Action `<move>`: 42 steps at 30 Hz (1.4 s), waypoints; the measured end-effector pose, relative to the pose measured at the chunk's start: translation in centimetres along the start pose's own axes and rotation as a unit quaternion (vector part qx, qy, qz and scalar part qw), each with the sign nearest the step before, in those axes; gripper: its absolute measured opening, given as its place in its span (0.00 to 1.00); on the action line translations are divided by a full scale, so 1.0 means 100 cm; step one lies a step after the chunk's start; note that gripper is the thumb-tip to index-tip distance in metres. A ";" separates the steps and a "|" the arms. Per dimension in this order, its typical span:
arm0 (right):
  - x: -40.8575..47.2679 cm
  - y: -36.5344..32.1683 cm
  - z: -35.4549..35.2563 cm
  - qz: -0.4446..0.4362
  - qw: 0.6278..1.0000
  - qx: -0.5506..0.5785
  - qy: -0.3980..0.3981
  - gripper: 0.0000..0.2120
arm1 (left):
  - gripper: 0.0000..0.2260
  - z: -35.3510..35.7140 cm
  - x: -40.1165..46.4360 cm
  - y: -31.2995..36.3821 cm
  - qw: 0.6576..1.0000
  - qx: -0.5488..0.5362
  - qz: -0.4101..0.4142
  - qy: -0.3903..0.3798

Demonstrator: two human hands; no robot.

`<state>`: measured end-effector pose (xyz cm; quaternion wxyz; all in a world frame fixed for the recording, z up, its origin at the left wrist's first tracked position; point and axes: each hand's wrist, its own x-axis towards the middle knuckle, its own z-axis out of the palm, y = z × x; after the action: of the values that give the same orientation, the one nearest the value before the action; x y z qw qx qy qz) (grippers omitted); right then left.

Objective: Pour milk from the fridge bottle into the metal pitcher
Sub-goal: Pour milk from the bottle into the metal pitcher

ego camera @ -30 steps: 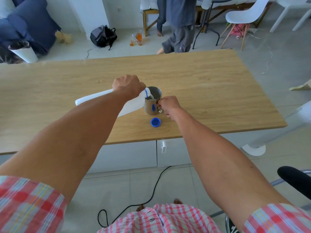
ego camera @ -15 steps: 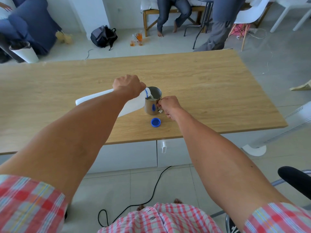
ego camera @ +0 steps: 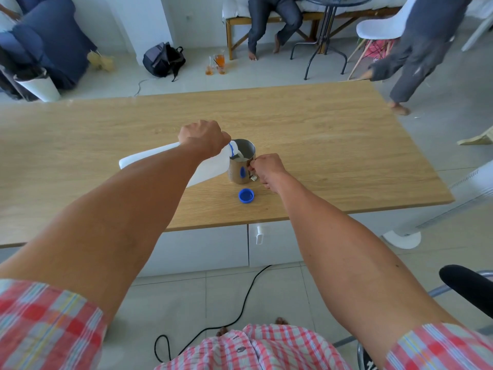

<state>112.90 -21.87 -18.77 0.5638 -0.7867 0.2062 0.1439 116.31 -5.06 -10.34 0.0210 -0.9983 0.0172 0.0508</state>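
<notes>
A white plastic milk bottle (ego camera: 149,158) lies tipped almost flat above the wooden table (ego camera: 333,145), its blue-ringed mouth over the rim of the metal pitcher (ego camera: 241,166). My left hand (ego camera: 204,137) grips the bottle near its neck. White milk shows inside the pitcher under the mouth. My right hand (ego camera: 266,169) is closed on the pitcher's handle on its right side. The pitcher stands upright on the table. A blue bottle cap (ego camera: 246,195) lies open side up just in front of it.
A person (ego camera: 416,49) walks past the table's far right corner; another sits on a bench (ego camera: 274,22) behind. A white fan (ego camera: 437,209) stands at the right, a black cable (ego camera: 240,308) on the floor below, a black chair arm (ego camera: 466,284) at lower right.
Both hands, bottle and pitcher have stayed in place. The standing person behind the table has walked from the middle of the back to the far right.
</notes>
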 end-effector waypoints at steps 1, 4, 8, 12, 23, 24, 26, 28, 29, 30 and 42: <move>0.000 0.000 0.000 0.001 1.000 -0.001 0.000 0.13 | 0.16 0.000 0.000 0.000 1.000 0.000 0.002 0.001; -0.003 -0.002 -0.002 0.003 1.000 -0.003 -0.001 0.12 | 0.15 0.000 0.001 0.000 1.000 -0.002 0.004 0.001; -0.003 -0.003 -0.002 0.006 1.000 -0.004 0.001 0.12 | 0.15 0.000 0.001 0.001 1.000 -0.001 0.007 0.000; 0.000 -0.002 -0.001 0.012 1.000 0.001 0.003 0.10 | 0.16 0.000 0.002 0.000 1.000 -0.001 0.010 -0.001; 0.002 -0.001 0.001 0.014 1.000 0.004 0.004 0.11 | 0.16 -0.001 0.001 0.001 1.000 0.000 0.008 -0.002; 0.002 -0.001 0.001 0.013 1.000 0.005 0.003 0.11 | 0.16 -0.001 0.001 0.001 1.000 0.001 0.008 -0.001; 0.001 -0.001 0.001 0.011 1.000 0.010 0.000 0.11 | 0.16 -0.001 0.001 0.001 1.000 0.003 0.008 0.000; 0.001 0.000 0.000 0.010 1.000 0.012 0.000 0.11 | 0.16 -0.001 0.001 0.001 1.000 0.002 0.008 0.000; 0.002 0.000 0.000 0.010 1.000 0.011 0.001 0.11 | 0.16 0.000 0.001 0.001 1.000 0.001 0.008 0.000; 0.002 0.000 0.000 0.011 1.000 0.011 0.001 0.11 | 0.16 -0.001 0.001 0.001 1.000 -0.001 0.008 0.000; 0.009 0.001 0.002 0.018 1.000 -0.006 0.002 0.11 | 0.15 0.000 0.001 0.002 1.000 -0.001 -0.003 -0.007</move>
<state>113.61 -21.86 -19.33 0.5555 -0.7868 0.2209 0.1538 116.44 -5.25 -10.33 0.0204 -0.9980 0.0140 0.0581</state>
